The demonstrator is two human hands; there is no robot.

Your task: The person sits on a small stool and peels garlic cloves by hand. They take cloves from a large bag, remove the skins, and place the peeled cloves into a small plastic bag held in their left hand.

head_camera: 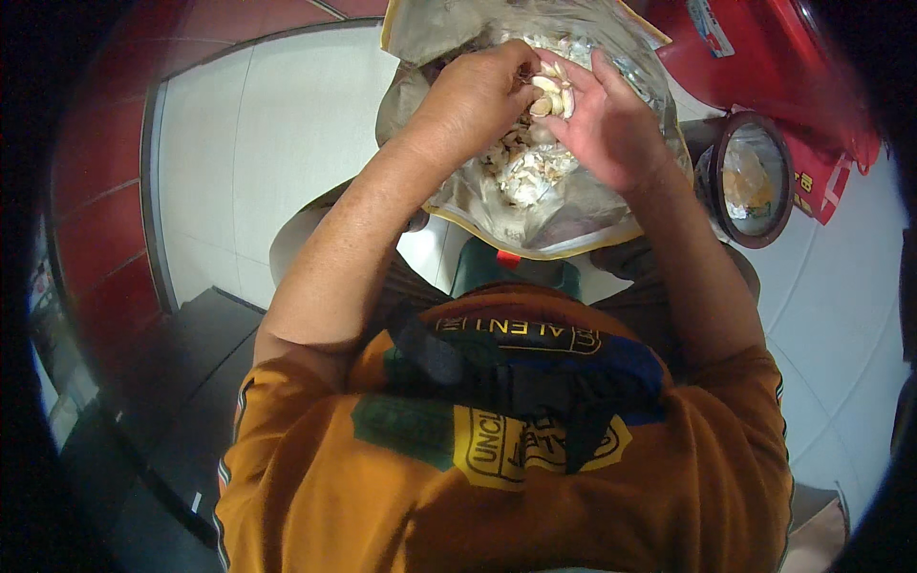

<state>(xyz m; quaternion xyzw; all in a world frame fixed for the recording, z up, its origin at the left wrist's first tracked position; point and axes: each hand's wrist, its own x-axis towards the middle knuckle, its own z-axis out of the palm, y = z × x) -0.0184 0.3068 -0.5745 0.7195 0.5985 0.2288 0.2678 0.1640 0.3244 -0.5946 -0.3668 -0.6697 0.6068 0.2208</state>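
Note:
Several pale, peeled-looking garlic cloves (549, 97) rest in my right hand (609, 122), which is turned palm up with its fingers curled around them. From the left, my left hand (476, 93) meets it, thumb and fingertips pinched on a clove at the edge of the handful; part of that grip is hidden behind the knuckles. Both hands are above the mouth of a large plastic bag (523, 233) with yellow edging. Inside the bag lie loose papery garlic skins (534, 175), with darker brown pieces partly covered by my hands.
Right of the bag stands a round bin (786, 186) with a brown rim and plastic liner, holding some waste. Behind it is a large red plastic object (774, 64). A dark green stool (473, 268) shows between my knees. Dark panels (193, 358) lie at the left.

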